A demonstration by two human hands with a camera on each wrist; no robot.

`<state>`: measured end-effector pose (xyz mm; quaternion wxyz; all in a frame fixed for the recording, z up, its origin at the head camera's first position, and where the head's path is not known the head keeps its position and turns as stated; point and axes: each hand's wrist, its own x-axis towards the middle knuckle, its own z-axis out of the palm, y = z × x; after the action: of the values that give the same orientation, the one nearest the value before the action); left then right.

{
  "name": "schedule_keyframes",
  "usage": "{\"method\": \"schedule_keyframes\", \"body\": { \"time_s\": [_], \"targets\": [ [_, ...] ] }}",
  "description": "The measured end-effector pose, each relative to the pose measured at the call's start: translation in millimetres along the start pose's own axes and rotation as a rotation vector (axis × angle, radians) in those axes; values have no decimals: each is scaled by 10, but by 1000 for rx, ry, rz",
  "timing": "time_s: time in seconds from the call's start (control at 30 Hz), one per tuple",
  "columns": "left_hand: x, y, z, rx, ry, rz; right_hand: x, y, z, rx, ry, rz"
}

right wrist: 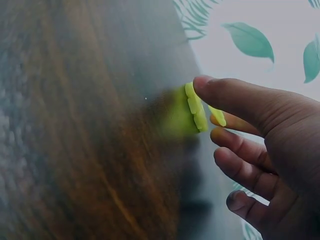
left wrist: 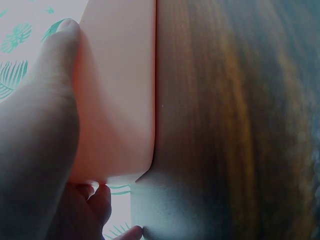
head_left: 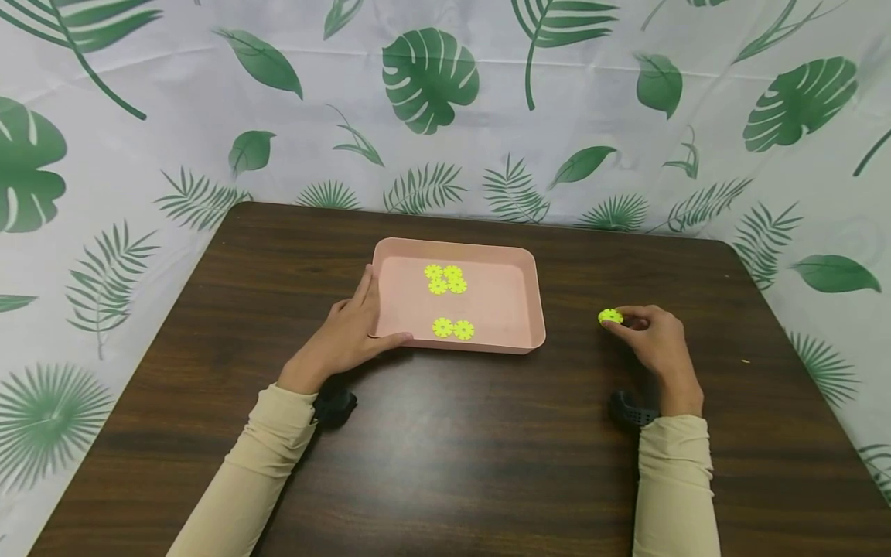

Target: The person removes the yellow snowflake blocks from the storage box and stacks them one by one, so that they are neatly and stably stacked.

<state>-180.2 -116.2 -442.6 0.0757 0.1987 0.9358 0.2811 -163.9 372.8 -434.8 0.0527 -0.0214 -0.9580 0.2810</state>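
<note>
My left hand rests at the near left corner of a pink tray. Its thumb lies along the front wall, the straight fingers along the left side. Inside the tray, a cluster of several yellow-green notched discs sits toward the back. A joined pair of such discs lies by the front wall. Right of the tray, my right hand pinches another yellow-green notched disc between thumb and fingers, close over the table. A second yellow-green part shows behind the thumb in the right wrist view.
The dark wooden table reaches back to a white curtain printed with green leaves. A tiny light speck lies right of my right hand. Black wrist mounts sit below both hands.
</note>
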Motion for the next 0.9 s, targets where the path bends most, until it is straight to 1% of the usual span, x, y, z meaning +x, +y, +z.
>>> {"method": "schedule_keyframes", "body": {
  "time_s": [0.33,0.6,0.9],
  "targets": [
    [-5,6,-6,-1,-3,0,-1,3,27,-2,-12,11],
    [-5,10,-12,-1,-4,-3,8,6,29,-5,-10,0],
    [-5,10,-8,5,-12,-9,10,35,34,0,-33,8]
  ]
}}
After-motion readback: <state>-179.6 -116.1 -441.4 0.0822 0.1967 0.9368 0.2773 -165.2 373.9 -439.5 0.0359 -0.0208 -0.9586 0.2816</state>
